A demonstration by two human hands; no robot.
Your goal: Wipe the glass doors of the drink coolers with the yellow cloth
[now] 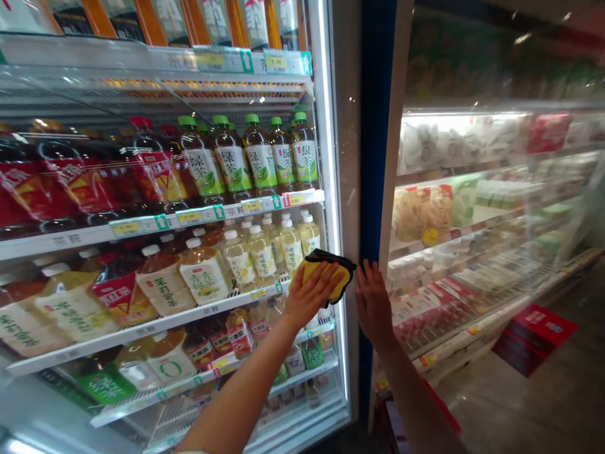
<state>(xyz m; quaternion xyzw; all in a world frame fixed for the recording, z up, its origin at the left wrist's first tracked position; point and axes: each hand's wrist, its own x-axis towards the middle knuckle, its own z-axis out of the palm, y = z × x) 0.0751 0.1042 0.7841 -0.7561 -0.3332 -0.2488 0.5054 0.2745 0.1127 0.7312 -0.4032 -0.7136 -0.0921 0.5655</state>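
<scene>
My left hand (312, 293) lies over a yellow cleaning cloth (336, 290) with a black edge and keeps it against the glass of a lit drinks cooler. The fingers are stretched across the cloth, near its right side. My right hand (373, 302) is just to the right, fingers extended and pointing up, at the dark blue strip (377, 157) beside the cooler's frame (347, 208). It holds nothing that I can see. Behind the glass, close to the cloth, stand small bottles with white caps (290, 244).
Shelves of bottled drinks fill the cooler, with green tea bottles (259, 157) above the cloth and red-labelled bottles (158, 167) to the left. At right runs an open chilled display (454, 246) with packaged goods. A red box-shaped object (534, 337) appears by its lower edge, above the floor.
</scene>
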